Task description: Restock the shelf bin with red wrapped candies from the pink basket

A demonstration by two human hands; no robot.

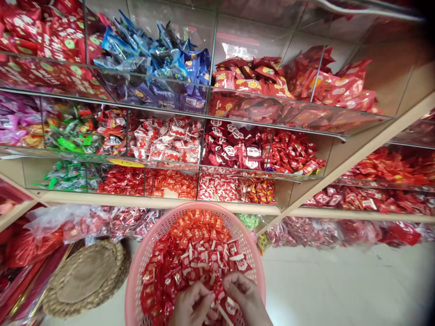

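A pink perforated plastic basket stands below me, heaped with red-wrapped candies in several wrapper designs. Over the near right part of the heap, my left hand and my right hand are close together, with thumbs and forefingers pinched. A small red wrapped candy shows between the two sets of fingertips, and both hands appear to grip it. The fingers partly cover it, and it blends with the candies underneath.
Shelves with clear dividers hold bagged sweets ahead. Plastic bags of candies lie beneath the lowest shelf board. A woven round mat or stool top is left of the basket. Pale tiled floor extends to the right.
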